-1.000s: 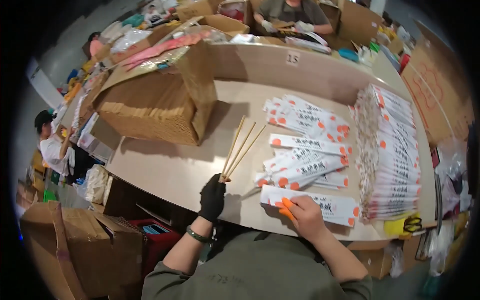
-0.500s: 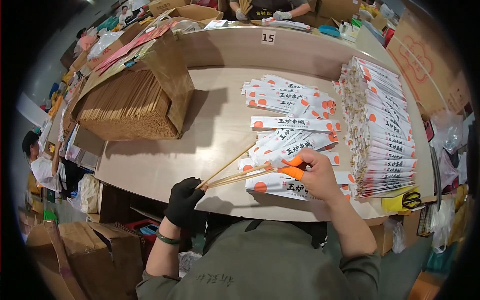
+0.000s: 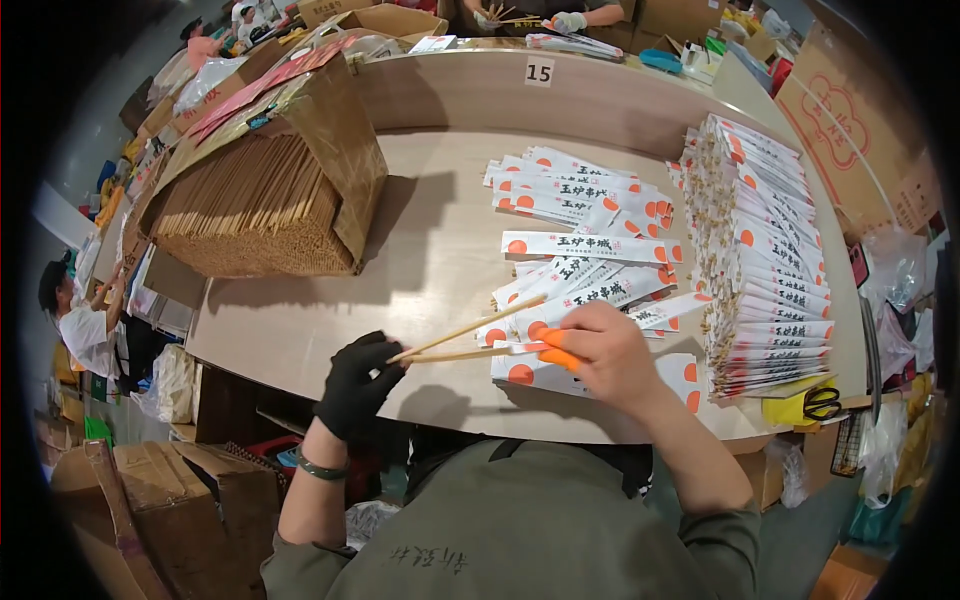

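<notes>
My left hand, in a black glove, is closed on wooden chopsticks near the table's front edge. One loose chopstick slants up and right from its fingers. Below it, more chopstick wood runs into the open end of a white paper sleeve. My right hand, with orange covers on thumb and finger, pinches that sleeve, whose far end sticks out to the right. Beneath and behind this hand lies a loose pile of white sleeves with orange dots.
An open cardboard box packed with chopsticks lies at the left. Filled sleeves are stacked high at the right, with black-handled scissors by a yellow item. Beyond the low partition, a co-worker's gloved hand holds sticks.
The sleeve has slid further left over the chopsticks, so less wood shows between my hands. Its other end now points out right of my right hand. My left hand has shifted slightly left.
</notes>
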{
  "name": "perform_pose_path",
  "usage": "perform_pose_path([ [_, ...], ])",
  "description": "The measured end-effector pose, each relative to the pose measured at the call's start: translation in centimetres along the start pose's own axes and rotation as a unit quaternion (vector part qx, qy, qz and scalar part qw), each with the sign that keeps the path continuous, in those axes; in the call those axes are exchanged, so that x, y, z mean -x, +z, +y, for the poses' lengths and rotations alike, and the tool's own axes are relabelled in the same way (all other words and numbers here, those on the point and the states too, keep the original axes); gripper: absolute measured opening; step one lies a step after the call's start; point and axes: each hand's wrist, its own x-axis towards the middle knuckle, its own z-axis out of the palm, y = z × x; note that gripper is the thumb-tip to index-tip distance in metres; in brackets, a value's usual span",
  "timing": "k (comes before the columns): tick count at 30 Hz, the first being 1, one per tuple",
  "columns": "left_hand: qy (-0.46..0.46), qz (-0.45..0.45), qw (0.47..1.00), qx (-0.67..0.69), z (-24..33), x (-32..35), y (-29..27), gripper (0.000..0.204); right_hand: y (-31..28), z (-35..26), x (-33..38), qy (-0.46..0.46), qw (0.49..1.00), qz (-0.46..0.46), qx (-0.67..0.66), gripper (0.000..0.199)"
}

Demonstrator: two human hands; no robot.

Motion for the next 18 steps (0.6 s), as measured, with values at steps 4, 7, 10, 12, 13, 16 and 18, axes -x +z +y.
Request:
perform_pose_path([
  [4, -0.039, 0.042, 0.94, 0.337, 4.6, -4.0, 5.5, 0.03, 5.6, -1.6, -3.6, -0.187, 0.975, -0.046, 0.109, 0.01],
  [7, -0.079, 0.185, 0.882, 0.426, 3.1, -4.8, 4.0, 0.028, 4.1, 3.0, -6.7, -0.168, 0.978, -0.056, 0.106, 0.018],
  [10, -0.152, 0.341, 0.867, 0.329, -1.4, -0.7, -2.3, 0.027, -1.2, 5.1, -6.4, 0.024, 0.964, -0.215, 0.155, 0.053],
  [12, -0.223, 0.403, 0.862, 0.21, -4.9, 2.1, -5.2, 0.029, -2.1, 8.8, -3.2, 0.032, 0.92, -0.289, 0.263, 0.072],
  [13, -0.231, 0.417, 0.859, 0.186, -7.1, 3.3, -6.7, 0.028, -2.1, 10.9, -1.6, -0.002, 0.912, -0.294, 0.285, 0.07],
  [16, -0.267, 0.356, 0.878, -0.175, -9.6, 4.0, -11.6, 0.026, -1.9, 11.6, -4.8, -0.008, 0.899, -0.315, 0.305, 0.064],
  [18, -0.252, 0.376, 0.841, -0.297, -9.0, 1.3, -13.8, 0.028, -1.3, 13.2, -5.4, 0.034, 0.892, -0.329, 0.309, 0.059],
])
